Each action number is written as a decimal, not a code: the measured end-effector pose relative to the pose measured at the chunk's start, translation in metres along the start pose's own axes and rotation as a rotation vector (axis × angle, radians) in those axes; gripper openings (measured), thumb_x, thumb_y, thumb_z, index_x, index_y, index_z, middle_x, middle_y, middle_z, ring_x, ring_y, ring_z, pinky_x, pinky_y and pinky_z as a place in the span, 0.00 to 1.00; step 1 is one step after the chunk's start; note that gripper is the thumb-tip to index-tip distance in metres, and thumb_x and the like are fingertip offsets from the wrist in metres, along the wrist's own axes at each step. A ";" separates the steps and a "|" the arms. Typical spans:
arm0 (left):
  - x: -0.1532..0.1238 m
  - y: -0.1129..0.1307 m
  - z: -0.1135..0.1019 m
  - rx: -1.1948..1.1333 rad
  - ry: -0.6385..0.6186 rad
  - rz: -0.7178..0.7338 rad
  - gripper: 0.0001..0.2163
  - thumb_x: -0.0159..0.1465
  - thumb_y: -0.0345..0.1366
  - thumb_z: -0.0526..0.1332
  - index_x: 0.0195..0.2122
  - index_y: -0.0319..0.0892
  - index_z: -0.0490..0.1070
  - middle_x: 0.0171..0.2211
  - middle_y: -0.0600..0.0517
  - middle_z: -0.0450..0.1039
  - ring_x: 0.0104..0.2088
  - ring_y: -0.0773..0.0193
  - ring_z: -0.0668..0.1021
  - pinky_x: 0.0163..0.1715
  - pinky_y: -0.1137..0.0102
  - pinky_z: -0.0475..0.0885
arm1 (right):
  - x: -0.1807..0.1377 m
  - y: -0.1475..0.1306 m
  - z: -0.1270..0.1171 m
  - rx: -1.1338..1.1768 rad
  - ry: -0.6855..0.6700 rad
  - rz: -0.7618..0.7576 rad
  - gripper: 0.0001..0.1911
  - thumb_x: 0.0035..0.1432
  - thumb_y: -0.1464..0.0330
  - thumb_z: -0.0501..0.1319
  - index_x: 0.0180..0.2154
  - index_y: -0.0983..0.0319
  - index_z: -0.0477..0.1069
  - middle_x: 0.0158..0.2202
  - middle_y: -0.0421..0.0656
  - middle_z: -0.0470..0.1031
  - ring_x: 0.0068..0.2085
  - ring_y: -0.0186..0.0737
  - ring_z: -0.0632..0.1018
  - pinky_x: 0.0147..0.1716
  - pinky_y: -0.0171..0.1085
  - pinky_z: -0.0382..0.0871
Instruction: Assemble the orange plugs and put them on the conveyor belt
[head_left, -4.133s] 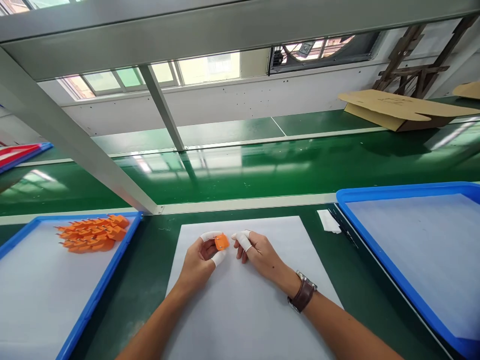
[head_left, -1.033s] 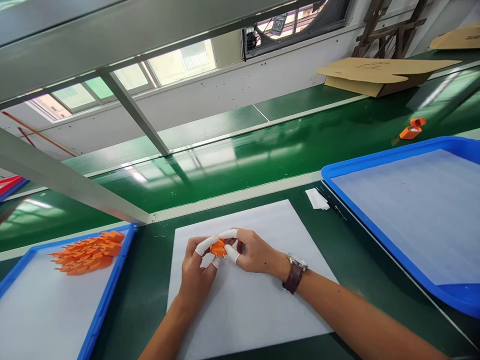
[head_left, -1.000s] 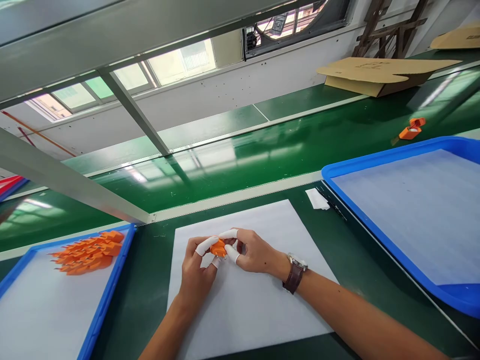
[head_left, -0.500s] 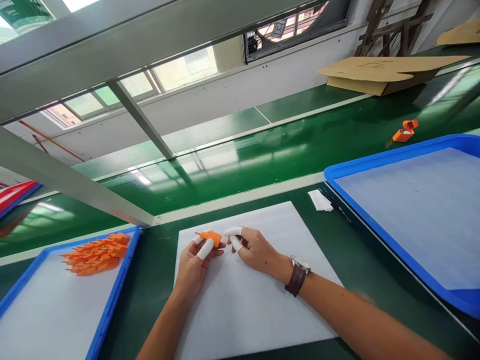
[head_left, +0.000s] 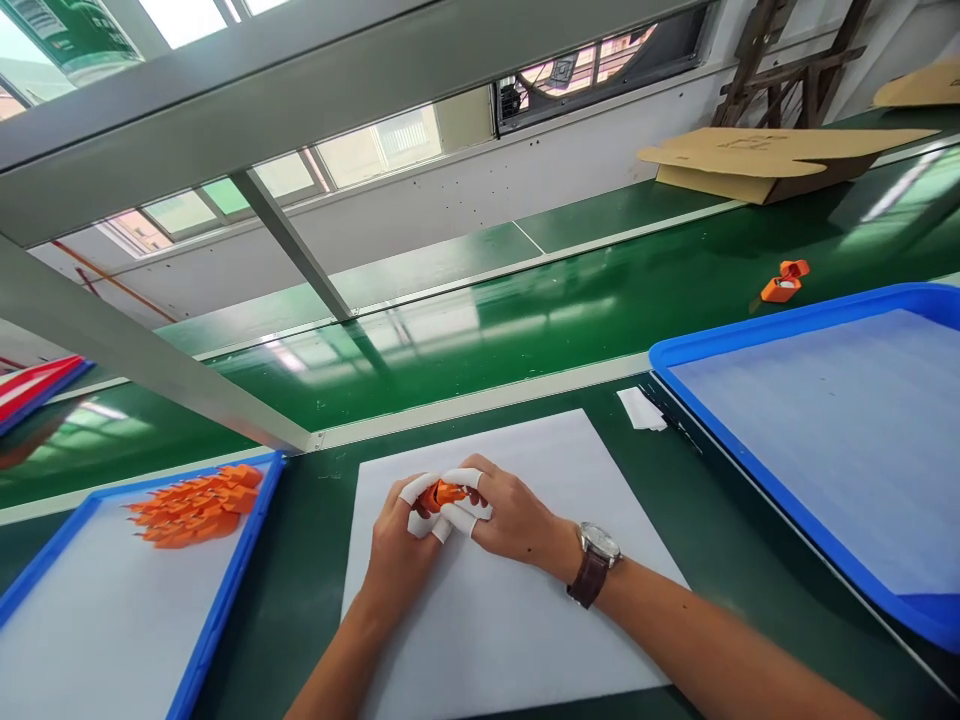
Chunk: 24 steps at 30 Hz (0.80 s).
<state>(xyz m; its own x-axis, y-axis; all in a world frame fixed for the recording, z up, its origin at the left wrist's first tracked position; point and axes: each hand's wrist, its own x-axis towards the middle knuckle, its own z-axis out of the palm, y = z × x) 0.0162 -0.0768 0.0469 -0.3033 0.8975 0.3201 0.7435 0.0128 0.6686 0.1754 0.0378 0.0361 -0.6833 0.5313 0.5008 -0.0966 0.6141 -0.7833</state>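
Note:
A small orange case-like piece (head_left: pixel 445 494) is held between both hands above a white sheet (head_left: pixel 525 625). My left hand (head_left: pixel 397 545) is closed on its left side, thumb and index finger curved around it. From the right, my right hand (head_left: pixel 514 512) pinches the same piece. White finger cots cover the thumb and index finger of each hand. Fingers hide much of the piece, so its full shape cannot be made out. Several similar orange pieces (head_left: pixel 199 508) with pointed ends lie grouped in the blue-rimmed tray (head_left: pixel 227 590) on the left.
Another blue-rimmed tray (head_left: pixel 750 325) stands at the right. An open orange box (head_left: pixel 782 288) sits on the green belt (head_left: pixel 480 345) behind it. White slips (head_left: pixel 641 408) lie near the sheet. A metal post (head_left: pixel 150 350) slants down at the left; cardboard (head_left: pixel 750 165) rests farther back.
The right hand, apart from the piece before, has moved onto it. The piece has turned and shifted slightly right and down, and both hands now grip it.

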 end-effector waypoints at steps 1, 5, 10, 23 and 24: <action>0.000 -0.001 0.000 0.030 0.001 0.040 0.20 0.61 0.30 0.64 0.54 0.49 0.69 0.47 0.49 0.73 0.34 0.65 0.75 0.38 0.66 0.76 | 0.000 0.000 0.000 -0.003 -0.021 0.006 0.16 0.62 0.72 0.60 0.52 0.57 0.70 0.42 0.44 0.71 0.32 0.35 0.70 0.33 0.38 0.71; -0.001 -0.004 0.001 0.059 -0.022 0.101 0.20 0.62 0.30 0.65 0.54 0.49 0.67 0.48 0.49 0.71 0.35 0.66 0.75 0.37 0.68 0.76 | -0.002 0.001 0.001 0.053 -0.059 0.055 0.18 0.60 0.77 0.58 0.50 0.57 0.70 0.41 0.43 0.72 0.31 0.34 0.71 0.31 0.36 0.70; -0.004 -0.007 0.004 0.051 -0.019 0.154 0.18 0.62 0.29 0.65 0.52 0.47 0.67 0.45 0.50 0.71 0.31 0.67 0.72 0.32 0.69 0.75 | -0.002 -0.001 0.001 0.122 -0.085 0.152 0.14 0.60 0.76 0.58 0.47 0.58 0.72 0.38 0.41 0.71 0.32 0.35 0.71 0.30 0.35 0.68; -0.005 -0.010 0.013 0.009 0.027 0.231 0.16 0.61 0.23 0.63 0.47 0.46 0.67 0.44 0.48 0.72 0.38 0.63 0.75 0.30 0.70 0.74 | 0.005 -0.004 -0.003 0.199 -0.195 0.297 0.07 0.61 0.72 0.60 0.41 0.59 0.74 0.36 0.41 0.72 0.31 0.35 0.71 0.30 0.36 0.67; -0.005 -0.010 0.013 0.000 0.020 0.225 0.16 0.61 0.23 0.63 0.47 0.46 0.66 0.44 0.48 0.72 0.38 0.63 0.75 0.30 0.70 0.74 | 0.006 -0.002 -0.003 0.218 -0.187 0.314 0.07 0.61 0.72 0.60 0.41 0.59 0.74 0.36 0.41 0.73 0.31 0.35 0.72 0.31 0.36 0.68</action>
<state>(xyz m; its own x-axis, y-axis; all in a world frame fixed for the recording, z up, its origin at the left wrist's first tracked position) 0.0179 -0.0758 0.0303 -0.1415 0.8689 0.4743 0.7939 -0.1866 0.5788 0.1740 0.0415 0.0422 -0.8217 0.5452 0.1660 -0.0003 0.2908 -0.9568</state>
